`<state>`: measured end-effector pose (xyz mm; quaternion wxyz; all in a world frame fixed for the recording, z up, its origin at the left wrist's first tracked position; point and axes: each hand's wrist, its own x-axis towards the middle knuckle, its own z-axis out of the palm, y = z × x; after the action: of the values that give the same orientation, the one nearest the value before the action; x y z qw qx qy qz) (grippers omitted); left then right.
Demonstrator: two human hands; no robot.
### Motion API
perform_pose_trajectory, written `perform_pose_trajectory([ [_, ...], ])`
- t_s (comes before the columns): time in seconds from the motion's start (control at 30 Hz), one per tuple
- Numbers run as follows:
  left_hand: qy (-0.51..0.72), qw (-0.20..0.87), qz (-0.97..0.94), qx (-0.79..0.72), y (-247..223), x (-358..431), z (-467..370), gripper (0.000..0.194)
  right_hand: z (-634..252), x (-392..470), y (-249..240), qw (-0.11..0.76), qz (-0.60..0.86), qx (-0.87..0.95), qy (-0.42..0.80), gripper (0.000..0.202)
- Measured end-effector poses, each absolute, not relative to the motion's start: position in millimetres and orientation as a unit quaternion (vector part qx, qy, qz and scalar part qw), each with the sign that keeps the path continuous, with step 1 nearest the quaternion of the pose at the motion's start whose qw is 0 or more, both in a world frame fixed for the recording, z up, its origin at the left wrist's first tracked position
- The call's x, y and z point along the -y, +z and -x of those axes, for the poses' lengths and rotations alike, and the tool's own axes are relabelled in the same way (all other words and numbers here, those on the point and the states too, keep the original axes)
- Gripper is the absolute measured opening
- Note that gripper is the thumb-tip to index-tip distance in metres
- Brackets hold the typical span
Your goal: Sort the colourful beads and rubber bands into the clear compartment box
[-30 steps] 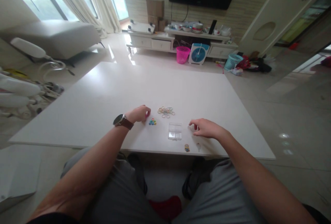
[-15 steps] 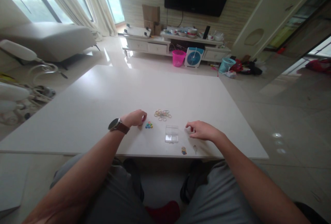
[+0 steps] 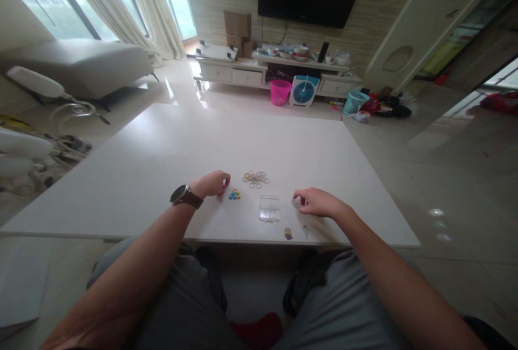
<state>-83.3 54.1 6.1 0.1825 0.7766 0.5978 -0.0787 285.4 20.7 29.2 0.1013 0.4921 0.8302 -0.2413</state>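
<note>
My left hand [image 3: 214, 183], with a watch [image 3: 178, 194] on its wrist, rests on the white table [image 3: 194, 145]. Its fingers are curled but apart; a small reddish spot shows by the fingertips, too small to name. Just right of it lies a little cluster of bright coloured beads [image 3: 234, 194]. Beyond them is a loose pile of rubber bands [image 3: 255, 178]. A clear plastic box [image 3: 269, 208] stands with its lid open, between my two hands. My right hand [image 3: 318, 201] hovers or rests right of the box, thumb and forefinger apart, near something faint and transparent.
Close to the table's front edge lie a small yellow-and-blue cartoon figure [image 3: 287, 233] and a small pale, clear piece [image 3: 306, 231]. Across the floor, a pink basket [image 3: 280, 93], a blue-and-white fan [image 3: 304, 91] and a light-blue basket [image 3: 355, 102] stand by the low cabinet [image 3: 246, 77].
The view has shifted very slightly. Both hands and the small things on the table stay where they were.
</note>
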Motion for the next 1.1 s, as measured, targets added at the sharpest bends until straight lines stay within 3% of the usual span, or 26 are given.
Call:
perform_pose_trajectory([
  [0.47,-0.072,0.194,-0.761,-0.614,18,-54,81,0.027,-287,-23,25,0.091,-0.485,-0.831,-0.256,0.042],
  [0.73,-0.077,0.219,-0.749,-0.621,13,-57,85,0.041,-288,-22,25,0.096,-0.484,-0.83,-0.261,0.043],
  [1.1,-0.092,0.201,-0.743,-0.632,18,-61,95,0.038,-287,-22,26,0.09,-0.477,-0.833,-0.266,0.044],
])
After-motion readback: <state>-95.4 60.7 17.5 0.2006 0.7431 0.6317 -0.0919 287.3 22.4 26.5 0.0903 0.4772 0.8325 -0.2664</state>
